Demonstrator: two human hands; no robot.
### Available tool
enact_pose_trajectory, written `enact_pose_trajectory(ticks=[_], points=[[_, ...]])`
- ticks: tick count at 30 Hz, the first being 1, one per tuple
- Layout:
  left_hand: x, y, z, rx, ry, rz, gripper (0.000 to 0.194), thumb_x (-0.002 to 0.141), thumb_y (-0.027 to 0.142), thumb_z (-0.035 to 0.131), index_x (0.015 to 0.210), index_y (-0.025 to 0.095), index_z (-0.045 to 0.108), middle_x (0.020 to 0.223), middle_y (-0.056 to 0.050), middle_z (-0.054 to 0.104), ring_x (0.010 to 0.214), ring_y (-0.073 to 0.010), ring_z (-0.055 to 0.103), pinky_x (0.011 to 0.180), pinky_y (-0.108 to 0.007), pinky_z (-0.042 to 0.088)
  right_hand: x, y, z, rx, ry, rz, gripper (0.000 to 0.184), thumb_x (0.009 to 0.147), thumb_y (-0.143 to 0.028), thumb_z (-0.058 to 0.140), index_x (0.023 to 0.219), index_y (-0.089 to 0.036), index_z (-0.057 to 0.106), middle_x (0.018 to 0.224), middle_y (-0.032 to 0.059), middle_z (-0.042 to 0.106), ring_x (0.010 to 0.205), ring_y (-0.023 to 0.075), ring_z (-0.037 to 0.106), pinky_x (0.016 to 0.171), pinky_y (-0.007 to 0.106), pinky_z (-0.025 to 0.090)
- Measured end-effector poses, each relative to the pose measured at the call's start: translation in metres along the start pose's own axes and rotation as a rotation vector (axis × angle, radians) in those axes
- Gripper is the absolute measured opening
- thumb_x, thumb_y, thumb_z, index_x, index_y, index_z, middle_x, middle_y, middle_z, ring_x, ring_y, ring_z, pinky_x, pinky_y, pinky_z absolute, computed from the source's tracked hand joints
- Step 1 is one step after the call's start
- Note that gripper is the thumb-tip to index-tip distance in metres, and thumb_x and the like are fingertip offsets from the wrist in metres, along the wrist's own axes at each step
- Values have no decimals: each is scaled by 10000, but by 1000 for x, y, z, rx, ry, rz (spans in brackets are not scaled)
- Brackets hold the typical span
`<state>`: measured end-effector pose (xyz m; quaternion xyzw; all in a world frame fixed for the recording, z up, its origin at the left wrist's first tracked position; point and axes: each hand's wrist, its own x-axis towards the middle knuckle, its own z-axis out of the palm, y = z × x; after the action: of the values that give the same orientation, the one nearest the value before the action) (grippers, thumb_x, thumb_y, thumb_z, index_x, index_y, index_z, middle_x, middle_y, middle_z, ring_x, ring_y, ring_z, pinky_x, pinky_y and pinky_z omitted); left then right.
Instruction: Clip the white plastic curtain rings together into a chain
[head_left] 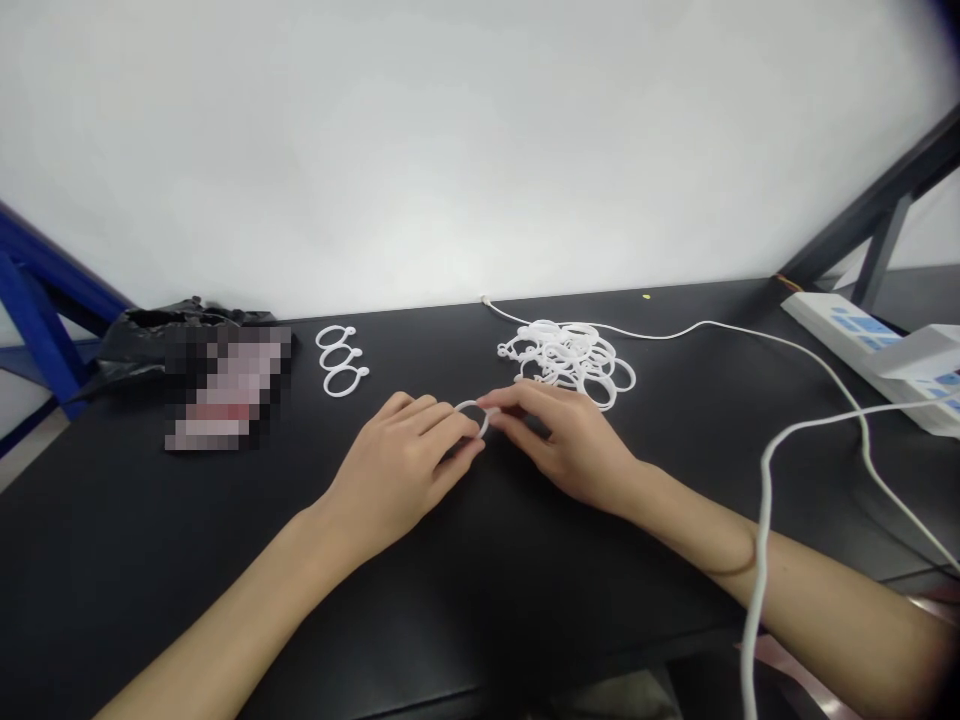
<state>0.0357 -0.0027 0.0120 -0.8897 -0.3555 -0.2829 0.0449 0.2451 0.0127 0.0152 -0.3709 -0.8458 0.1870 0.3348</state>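
My left hand and my right hand meet at the middle of the black table. Both pinch one white plastic ring between their fingertips, just above the tabletop. Right behind my right hand lies a tangled pile of several white rings. Three separate white rings lie in a short row to the left of the hands, each with a small loop on its edge.
A crumpled black bag and a blurred-out object sit at the back left. A white cable runs across the right side and over my right forearm. White power strips rest at the far right beside a dark frame post.
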Motion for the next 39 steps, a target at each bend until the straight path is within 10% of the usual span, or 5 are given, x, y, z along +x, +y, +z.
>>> enact_pose_trajectory(ticks=[10, 22, 39], points=[[-37, -42, -19, 361, -58, -283, 185, 948, 289, 549, 884, 184, 688, 839, -54, 665, 803, -248, 498, 700, -374, 426, 9, 43, -22, -757, 150, 161, 392, 881, -376, 626, 1182, -126, 651, 1045, 160, 586, 944, 298, 505, 836, 429, 450], [-38, -51, -27, 377, -218, -536, 218, 922, 356, 568, 853, 204, 709, 853, -65, 680, 855, -294, 510, 745, -414, 429, 7, 42, -23, -761, 95, 141, 144, 918, -252, 581, 944, -175, 700, 893, 79, 663, 859, 246, 501, 786, 361, 373], [-39, -53, -33, 396, -192, -570, 200, 893, 393, 575, 880, 219, 674, 874, -77, 716, 867, -316, 548, 723, -439, 427, 4, 6, -33, -655, 431, 95, 169, 981, -280, 482, 962, -194, 626, 905, 82, 625, 806, 205, 557, 665, 325, 425]])
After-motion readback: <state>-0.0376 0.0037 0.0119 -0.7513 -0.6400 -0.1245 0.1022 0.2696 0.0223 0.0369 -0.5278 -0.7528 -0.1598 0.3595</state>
